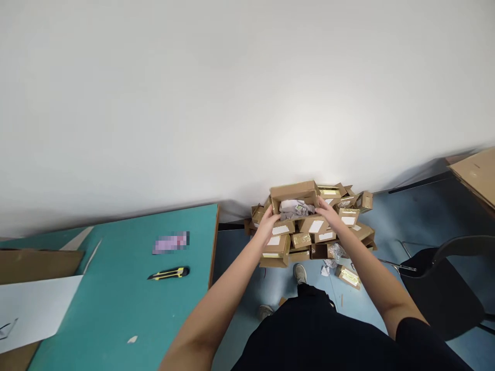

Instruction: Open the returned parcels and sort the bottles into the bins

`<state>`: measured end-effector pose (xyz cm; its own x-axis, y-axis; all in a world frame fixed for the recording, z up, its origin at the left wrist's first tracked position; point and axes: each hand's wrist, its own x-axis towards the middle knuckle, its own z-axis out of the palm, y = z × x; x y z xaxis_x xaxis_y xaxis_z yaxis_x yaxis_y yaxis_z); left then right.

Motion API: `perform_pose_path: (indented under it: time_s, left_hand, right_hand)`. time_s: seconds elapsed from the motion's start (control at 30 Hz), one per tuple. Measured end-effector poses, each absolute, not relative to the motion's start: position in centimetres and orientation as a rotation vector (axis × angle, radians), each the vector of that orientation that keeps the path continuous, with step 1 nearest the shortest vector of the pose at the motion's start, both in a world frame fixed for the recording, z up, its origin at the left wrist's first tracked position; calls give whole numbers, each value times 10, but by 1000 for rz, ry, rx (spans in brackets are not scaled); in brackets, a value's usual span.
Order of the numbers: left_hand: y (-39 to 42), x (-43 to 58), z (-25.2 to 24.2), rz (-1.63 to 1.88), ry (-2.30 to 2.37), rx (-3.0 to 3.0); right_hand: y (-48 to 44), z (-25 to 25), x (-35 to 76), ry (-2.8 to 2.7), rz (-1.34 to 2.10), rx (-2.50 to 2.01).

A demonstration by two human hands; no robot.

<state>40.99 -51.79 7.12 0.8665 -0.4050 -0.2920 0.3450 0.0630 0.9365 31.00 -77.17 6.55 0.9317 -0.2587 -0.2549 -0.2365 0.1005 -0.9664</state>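
An opened cardboard box (294, 190) is held between my two hands, above a heap of other boxes by the wall. Crumpled grey-white packing paper (297, 208) lies inside it. My left hand (266, 225) grips the box's left end, with the thumb near the front rim. At the opposite end, my right hand (327, 211) is closed around the right side. Below and around are several small cardboard boxes (276, 246), many with white labels and some with their flaps open. Whether the held box rests on the heap, I cannot tell.
On the left stands a green-topped table (116, 293) carrying a yellow-black utility knife (169, 273), a blurred purple item (171, 242) and a white sheet (34, 309) over cardboard. A black chair (444, 288) is at right. One loose box (348, 276) lies near my feet.
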Motion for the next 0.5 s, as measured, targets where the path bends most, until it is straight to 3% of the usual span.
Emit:
perform_pose_path:
  time_s: [0.23,0.5]
  left_hand:
    - [-571,498,83,-453,153,1537]
    - [-546,453,59,-535,187,1542]
  right_hand:
    - [-856,75,381,615,-235,-1530]
    - [-860,41,307,803,-300,-1390]
